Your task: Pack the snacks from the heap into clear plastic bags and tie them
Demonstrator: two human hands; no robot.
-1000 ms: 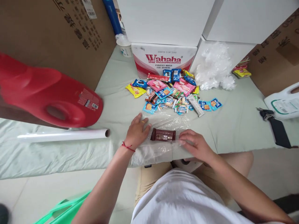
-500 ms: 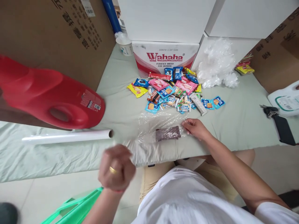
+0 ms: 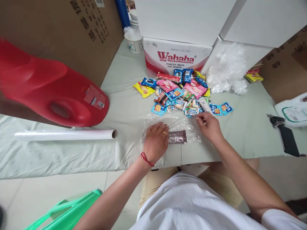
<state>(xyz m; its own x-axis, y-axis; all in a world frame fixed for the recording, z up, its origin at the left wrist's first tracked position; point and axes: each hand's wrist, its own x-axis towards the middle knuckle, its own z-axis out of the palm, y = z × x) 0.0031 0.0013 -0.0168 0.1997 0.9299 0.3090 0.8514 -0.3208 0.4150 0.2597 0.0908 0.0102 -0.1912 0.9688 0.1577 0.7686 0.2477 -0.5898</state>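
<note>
My left hand lies flat, fingers outstretched, on a sheet of clear plastic film spread on the table. Just right of those fingers a dark brown wrapped snack bar rests on the film, its left end partly hidden by the hand. My right hand has its thumb and fingers drawn together at the film's upper right edge, beside the pile of snacks; what they pinch, if anything, cannot be made out. A silver-white wrapped bar and blue snack packets lie right behind that hand.
Behind the film sits a pile of colourful packets, against a Wahaha water carton. Crumpled clear plastic stands at its right. To the left are a red jug and a white roll. Keys and a black case lie far right.
My left hand has come from in front of the table's edge onto the film, opening from a fist to lie flat. My right hand has shifted slightly up and right, toward the pile.
</note>
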